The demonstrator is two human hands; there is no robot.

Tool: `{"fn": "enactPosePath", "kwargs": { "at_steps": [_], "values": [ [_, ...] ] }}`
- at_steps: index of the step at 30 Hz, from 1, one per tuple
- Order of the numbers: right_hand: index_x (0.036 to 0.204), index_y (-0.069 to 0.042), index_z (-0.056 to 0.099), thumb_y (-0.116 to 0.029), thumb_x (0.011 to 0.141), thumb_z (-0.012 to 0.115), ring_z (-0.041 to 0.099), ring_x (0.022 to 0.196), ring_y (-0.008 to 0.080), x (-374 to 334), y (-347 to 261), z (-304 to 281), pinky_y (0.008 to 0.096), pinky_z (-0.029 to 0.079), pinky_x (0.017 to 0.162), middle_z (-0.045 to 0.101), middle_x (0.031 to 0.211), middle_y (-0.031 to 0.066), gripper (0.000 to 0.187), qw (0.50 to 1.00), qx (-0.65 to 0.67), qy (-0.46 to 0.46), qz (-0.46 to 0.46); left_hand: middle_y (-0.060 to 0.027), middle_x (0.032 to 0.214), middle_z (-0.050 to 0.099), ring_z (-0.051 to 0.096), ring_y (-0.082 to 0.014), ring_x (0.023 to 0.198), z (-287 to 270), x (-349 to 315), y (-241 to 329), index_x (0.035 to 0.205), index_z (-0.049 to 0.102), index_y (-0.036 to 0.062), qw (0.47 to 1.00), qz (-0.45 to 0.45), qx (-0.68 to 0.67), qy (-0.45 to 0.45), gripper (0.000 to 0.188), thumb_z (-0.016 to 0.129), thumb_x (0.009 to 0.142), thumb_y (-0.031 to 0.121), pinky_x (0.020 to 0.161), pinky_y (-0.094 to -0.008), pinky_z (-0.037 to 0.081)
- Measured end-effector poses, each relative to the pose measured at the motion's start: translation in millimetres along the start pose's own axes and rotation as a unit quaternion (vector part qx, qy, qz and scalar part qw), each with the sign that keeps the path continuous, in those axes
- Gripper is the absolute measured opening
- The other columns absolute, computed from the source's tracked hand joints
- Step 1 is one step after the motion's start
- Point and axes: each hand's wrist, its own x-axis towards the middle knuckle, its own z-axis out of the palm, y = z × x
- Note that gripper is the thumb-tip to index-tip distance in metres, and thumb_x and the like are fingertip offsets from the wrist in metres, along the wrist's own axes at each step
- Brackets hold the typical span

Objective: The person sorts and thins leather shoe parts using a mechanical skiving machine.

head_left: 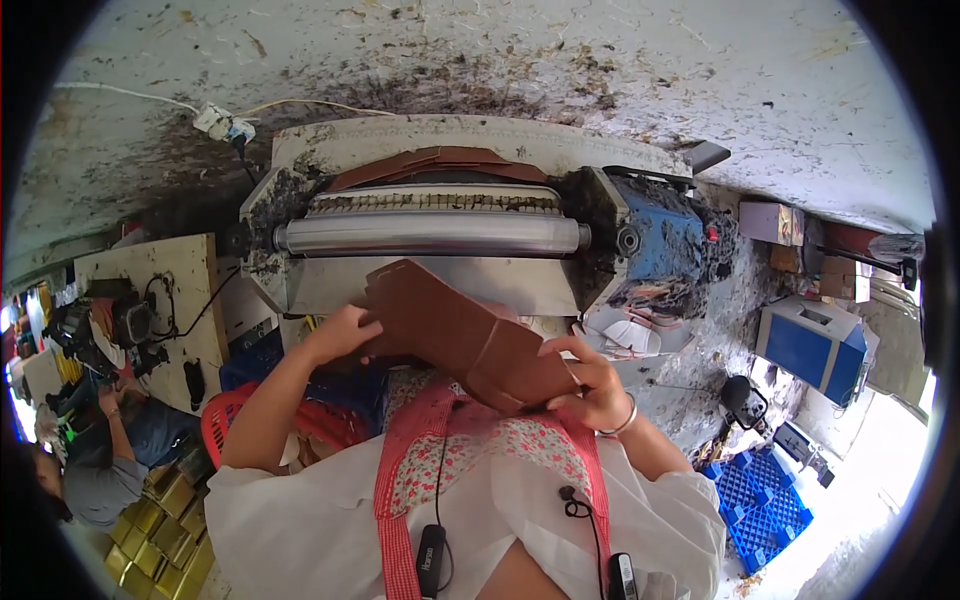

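A brown leather piece [440, 322] with a seam across it is held up in front of my chest, slanting down to the right. The thumb and fingers of my left hand [345, 335] grip its left edge, where a darker fold or second layer hangs below. On its right end, my right hand [592, 388] pinches the edge between thumb and fingers. Just beyond the leather lies the shiny metal roller [430, 236] of a machine; the leather is apart from it. More brown sheets [440, 166] rest behind the roller.
The machine's blue motor housing [660, 230] stands right of the roller. A red plastic basket [225, 425] sits beside my left arm. To the right are a blue-and-white box [815, 345] and a blue plastic pallet [760, 510]. At far left another person [105, 480] works near gold boxes [165, 535].
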Motion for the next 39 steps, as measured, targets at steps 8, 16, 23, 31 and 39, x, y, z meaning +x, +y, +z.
{"fn": "enactPosePath", "kwargs": {
  "at_steps": [8, 16, 23, 31, 39],
  "values": [
    [0.096, 0.003, 0.065, -0.003, 0.066, 0.077, 0.057, 0.104, 0.0319, -12.3, -7.6, 5.1, 0.0376, 0.046, 0.088, 0.054, 0.116, 0.0171, 0.033, 0.999, 0.022, 0.026, -0.028, -0.0072, 0.072, 0.064, 0.062, -0.0186, 0.066, -15.8, 26.6, 24.1, 0.090, 0.063, -0.0017, 0.981, 0.036, -0.128, 0.139, 0.026, 0.058, 0.090, 0.024, 0.060, -0.0319, 0.049],
    [0.108, 0.008, 0.057, -0.013, 0.073, 0.075, 0.061, 0.091, 0.0320, 16.8, 20.6, 4.9, 0.0371, 0.047, 0.079, 0.061, 0.098, 0.0198, 0.045, 0.998, -0.001, -0.055, -0.035, -0.0194, 0.107, 0.062, 0.059, -0.0350, 0.097, -51.4, 35.7, 104.3, 0.111, 0.058, -0.0010, 0.807, 0.252, 0.330, 0.420, 0.051, 0.060, 0.085, 0.043, 0.084, -0.0413, 0.046],
    [0.117, 0.006, 0.054, -0.012, 0.076, 0.071, 0.060, 0.097, 0.0337, 52.4, 84.3, 23.7, 0.0376, 0.046, 0.085, 0.063, 0.102, 0.0204, 0.049, 0.994, 0.045, -0.103, 0.018, -0.0240, 0.112, 0.059, 0.057, -0.0368, 0.105, -88.7, 117.1, 133.3, 0.116, 0.052, -0.0078, 0.895, 0.076, 0.384, 0.215, 0.063, 0.072, 0.076, 0.037, 0.089, -0.0401, 0.045],
    [0.129, 0.002, 0.048, -0.010, 0.075, 0.067, 0.057, 0.110, 0.0317, 65.9, 109.3, 33.3, 0.0368, 0.043, 0.094, 0.058, 0.120, 0.0199, 0.058, 0.991, 0.035, -0.127, 0.032, -0.0173, 0.127, 0.054, 0.052, -0.0272, 0.116, -160.4, 166.2, 166.4, 0.127, 0.048, -0.0026, 0.940, 0.165, 0.282, 0.104, 0.046, 0.057, 0.091, 0.025, 0.096, -0.0352, 0.040],
    [0.114, 0.000, 0.058, -0.010, 0.070, 0.069, 0.058, 0.100, 0.0365, 66.5, 107.3, 36.2, 0.0407, 0.046, 0.086, 0.060, 0.111, 0.0189, 0.047, 0.993, 0.046, -0.105, 0.030, -0.0201, 0.133, 0.047, 0.047, -0.0305, 0.121, -159.5, 264.2, 135.4, 0.129, 0.048, 0.0006, 0.931, -0.031, 0.357, 0.070, 0.092, 0.068, 0.068, 0.065, 0.100, -0.0385, 0.038]
  ]
}}
